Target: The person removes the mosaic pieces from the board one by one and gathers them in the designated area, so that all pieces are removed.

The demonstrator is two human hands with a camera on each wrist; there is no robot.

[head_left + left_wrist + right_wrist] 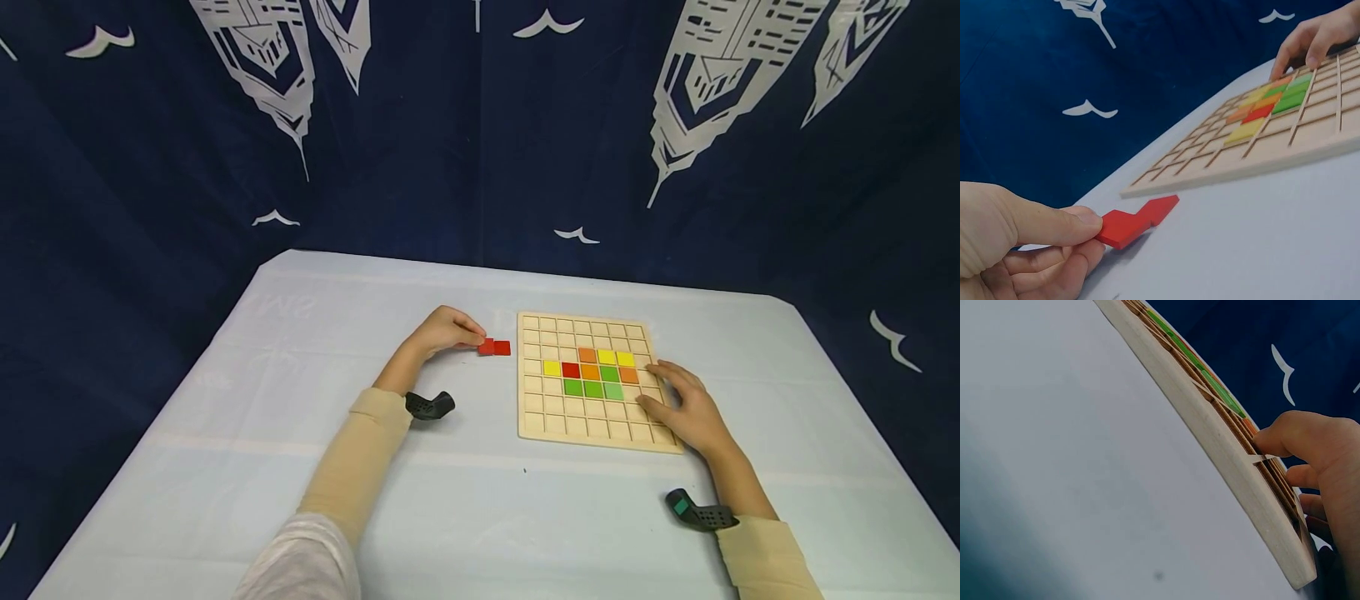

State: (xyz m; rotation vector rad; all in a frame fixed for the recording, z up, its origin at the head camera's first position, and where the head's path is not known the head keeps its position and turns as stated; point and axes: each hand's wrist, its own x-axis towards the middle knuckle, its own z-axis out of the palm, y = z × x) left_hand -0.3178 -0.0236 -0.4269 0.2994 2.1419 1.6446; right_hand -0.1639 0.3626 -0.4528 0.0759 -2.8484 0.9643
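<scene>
My left hand (pixel 447 328) pinches a flat red puzzle piece (pixel 1124 228) between thumb and fingers, left of the board. In the left wrist view the piece looks stepped, like squares joined at offset corners, with a shadow on the cloth below. A wooden grid board (pixel 547 423) lies flat on the table, with yellow, orange, red and green square-marked pieces (pixel 592 388) grouped in its middle cells. At the board's right edge rests my right hand (pixel 693 412), thumb over the grid cells and fingers loosely bent by the edge.
White cloth covers the table (pixel 450 517). Behind it hangs a dark blue curtain (pixel 480 150) with white printed shapes. Black devices sit at the left wrist (pixel 430 406) and the right wrist (pixel 701 511).
</scene>
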